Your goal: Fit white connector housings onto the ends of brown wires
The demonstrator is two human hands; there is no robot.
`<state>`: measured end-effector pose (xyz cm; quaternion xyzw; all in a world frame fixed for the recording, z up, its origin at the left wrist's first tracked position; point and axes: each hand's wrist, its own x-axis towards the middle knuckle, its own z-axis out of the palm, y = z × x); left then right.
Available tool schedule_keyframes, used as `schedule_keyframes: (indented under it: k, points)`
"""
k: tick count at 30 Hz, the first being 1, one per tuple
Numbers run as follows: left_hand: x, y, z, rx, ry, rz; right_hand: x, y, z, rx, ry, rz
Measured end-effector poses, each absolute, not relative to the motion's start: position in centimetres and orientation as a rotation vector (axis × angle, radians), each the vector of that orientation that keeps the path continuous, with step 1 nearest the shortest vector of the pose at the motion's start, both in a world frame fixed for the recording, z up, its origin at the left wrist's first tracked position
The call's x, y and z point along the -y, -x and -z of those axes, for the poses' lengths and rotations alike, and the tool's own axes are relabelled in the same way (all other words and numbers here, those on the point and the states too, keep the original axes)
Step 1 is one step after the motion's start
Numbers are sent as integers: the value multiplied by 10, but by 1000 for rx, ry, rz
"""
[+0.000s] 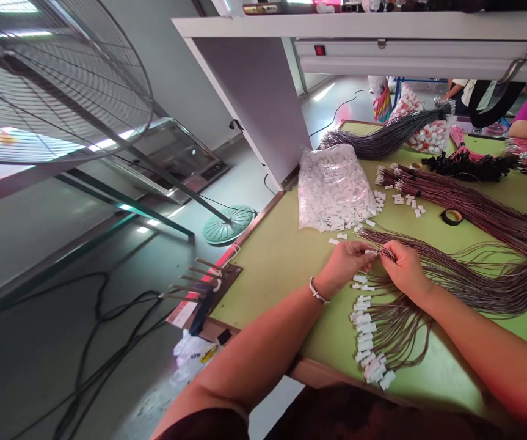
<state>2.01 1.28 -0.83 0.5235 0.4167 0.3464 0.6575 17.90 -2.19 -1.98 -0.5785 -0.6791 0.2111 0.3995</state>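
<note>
My left hand (344,266) pinches a small white plastic connector (371,252) between thumb and fingertips. Close beside it, my right hand (405,269) grips thin brown wires (386,252) near their ends, at the connector. Whether the wire ends sit inside the connector is too small to tell. Below my hands, a row of white connectors (364,336) lies on the table, with brown wires (405,330) running from them to the right. Behind my right hand stretches a long bundle of brown wires (478,269) with loose ends near my fingers.
A clear bag of white connectors (334,189) lies on the green table (263,256). Beyond are a reddish-brown wire bundle (474,208), a black tape roll (451,217) and a grey wire bundle (391,135). A pronged fixture (208,281) sits at the left edge; a fan (52,79) stands left.
</note>
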Motion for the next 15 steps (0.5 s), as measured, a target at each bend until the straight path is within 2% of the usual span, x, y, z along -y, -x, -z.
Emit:
schedule_keyframes:
  k: [15]
  points:
    - [-21,-12,9,-885,-1190,-829,21,-178,6,1443,1433,-820]
